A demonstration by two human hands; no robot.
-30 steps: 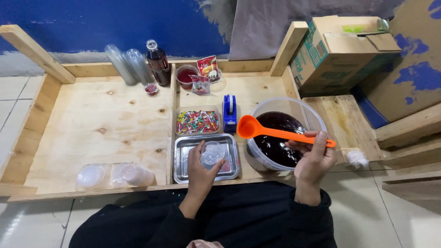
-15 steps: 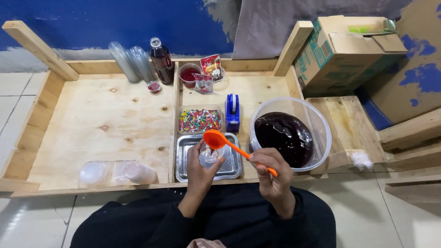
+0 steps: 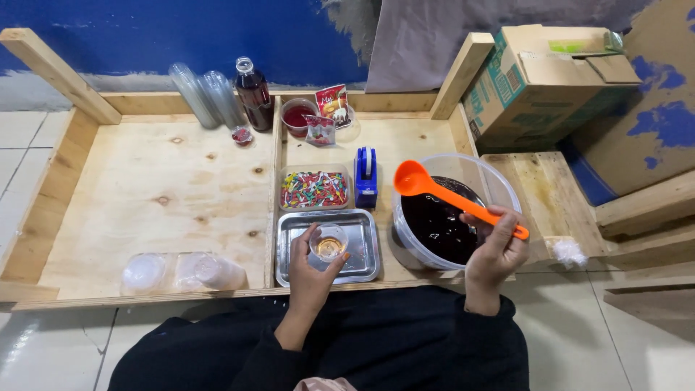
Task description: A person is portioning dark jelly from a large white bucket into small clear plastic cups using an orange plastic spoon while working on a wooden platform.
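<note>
A small clear cup (image 3: 329, 242) with a little amber liquid sits over the metal tray (image 3: 362, 261), pinched by the left hand (image 3: 313, 274). The right hand (image 3: 494, 250) grips an orange ladle (image 3: 452, 197) above the clear bowl (image 3: 499, 190) (full of dark liquid). Coloured sprinkles fill a tub (image 3: 313, 190) just beyond the tray.

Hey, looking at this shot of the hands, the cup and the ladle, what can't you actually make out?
Head view only:
- Right hand palm and grip on the orange ladle: hidden by its own fingers.
- Ladle bowl's inside: faces away.
- Small clear cup base: covered by the left hand.
- Dark liquid's depth in the big tub: opaque.
- Cardboard box: partly cut off at the top edge.
</note>
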